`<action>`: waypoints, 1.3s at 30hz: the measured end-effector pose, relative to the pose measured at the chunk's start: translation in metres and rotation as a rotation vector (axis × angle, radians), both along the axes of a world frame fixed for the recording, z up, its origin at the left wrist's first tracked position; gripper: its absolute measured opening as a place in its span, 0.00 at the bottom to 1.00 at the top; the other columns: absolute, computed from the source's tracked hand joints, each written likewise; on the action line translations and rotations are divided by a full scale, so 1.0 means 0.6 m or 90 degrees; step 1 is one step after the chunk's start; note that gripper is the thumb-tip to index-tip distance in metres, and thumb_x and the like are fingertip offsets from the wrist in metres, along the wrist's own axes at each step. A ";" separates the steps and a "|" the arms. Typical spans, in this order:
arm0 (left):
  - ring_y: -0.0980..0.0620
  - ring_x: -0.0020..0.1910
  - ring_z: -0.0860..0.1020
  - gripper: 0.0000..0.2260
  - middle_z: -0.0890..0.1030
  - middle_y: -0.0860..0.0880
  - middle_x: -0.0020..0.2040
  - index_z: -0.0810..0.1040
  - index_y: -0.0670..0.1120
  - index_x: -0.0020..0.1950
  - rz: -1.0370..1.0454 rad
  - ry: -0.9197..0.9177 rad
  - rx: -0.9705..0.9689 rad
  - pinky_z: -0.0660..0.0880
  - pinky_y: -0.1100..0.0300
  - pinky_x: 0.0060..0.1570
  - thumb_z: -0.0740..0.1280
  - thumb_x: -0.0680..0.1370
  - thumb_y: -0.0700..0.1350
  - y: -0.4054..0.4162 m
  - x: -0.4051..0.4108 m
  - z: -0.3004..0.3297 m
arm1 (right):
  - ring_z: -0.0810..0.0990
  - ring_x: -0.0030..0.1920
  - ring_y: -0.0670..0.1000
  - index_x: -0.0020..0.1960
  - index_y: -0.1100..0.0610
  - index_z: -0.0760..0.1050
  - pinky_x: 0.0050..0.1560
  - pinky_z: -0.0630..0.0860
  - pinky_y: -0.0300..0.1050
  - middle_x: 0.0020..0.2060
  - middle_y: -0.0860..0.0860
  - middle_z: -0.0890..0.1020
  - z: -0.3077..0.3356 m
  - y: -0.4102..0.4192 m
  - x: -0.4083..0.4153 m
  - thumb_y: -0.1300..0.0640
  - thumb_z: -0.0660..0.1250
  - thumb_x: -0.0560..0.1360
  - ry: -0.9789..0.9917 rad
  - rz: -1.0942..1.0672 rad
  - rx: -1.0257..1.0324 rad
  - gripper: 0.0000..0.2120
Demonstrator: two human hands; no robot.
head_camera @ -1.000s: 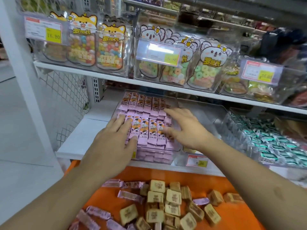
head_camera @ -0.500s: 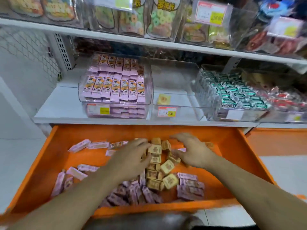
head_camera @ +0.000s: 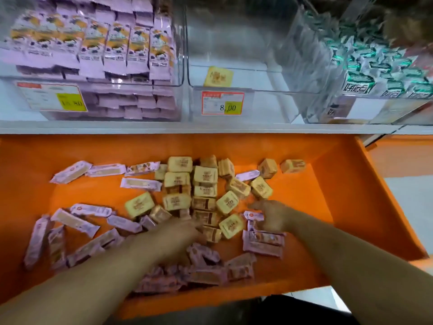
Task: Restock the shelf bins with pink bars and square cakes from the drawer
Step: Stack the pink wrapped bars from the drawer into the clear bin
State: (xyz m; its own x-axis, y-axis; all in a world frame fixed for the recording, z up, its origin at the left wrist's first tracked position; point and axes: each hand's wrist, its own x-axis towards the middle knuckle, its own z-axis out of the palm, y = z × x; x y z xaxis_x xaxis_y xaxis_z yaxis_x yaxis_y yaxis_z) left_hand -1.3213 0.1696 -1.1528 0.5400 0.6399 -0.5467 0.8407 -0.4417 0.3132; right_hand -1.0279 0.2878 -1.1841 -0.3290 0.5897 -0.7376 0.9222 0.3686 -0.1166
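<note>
Orange drawer point(head_camera: 365, 184) holds loose pink bars point(head_camera: 77, 222) and square cakes point(head_camera: 205, 175). Left hand point(head_camera: 180, 231) blurred among cakes at pile's near edge; grip cannot be told. Right hand point(head_camera: 271, 216) curled, fingers pinching pink bar. Beyond, left bin point(head_camera: 180, 66) packed with pink bars; middle bin point(head_camera: 257, 90) holds one cake.

Orange drawer point(head_camera: 346, 184), pink bars point(head_camera: 75, 221), tan-yellow square cakes point(head_camera: 205, 174), green-white packets point(head_camera: 365, 78).
</note>
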 end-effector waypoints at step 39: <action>0.51 0.41 0.81 0.14 0.83 0.53 0.45 0.73 0.59 0.54 0.485 -0.327 0.070 0.76 0.55 0.41 0.74 0.73 0.58 -0.011 -0.094 0.377 | 0.76 0.40 0.56 0.59 0.61 0.82 0.37 0.69 0.46 0.43 0.67 0.81 0.448 -0.068 -0.170 0.63 0.69 0.70 0.717 -0.479 -0.052 0.18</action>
